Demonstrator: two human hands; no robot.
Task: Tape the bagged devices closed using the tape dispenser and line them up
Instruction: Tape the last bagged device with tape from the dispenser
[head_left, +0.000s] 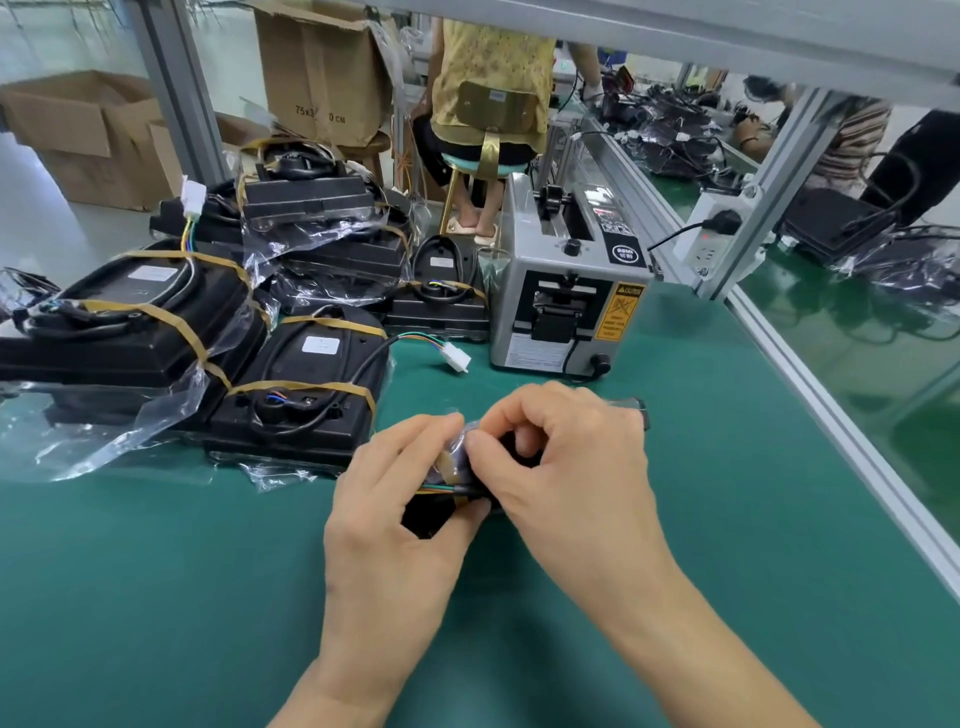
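Just in front of the tape dispenser (566, 291), the left hand (400, 499) and right hand (571, 467) are pinching one bagged device (441, 514) between curled fingers; the tape is best pressed flat, the bag's fold being held taut.

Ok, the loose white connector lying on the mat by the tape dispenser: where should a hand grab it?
Pinch the white connector across its blocky plastic body, coming from above on the near side. Its wires trail up-left to the taped device, and the tape dispenser crowds the right.
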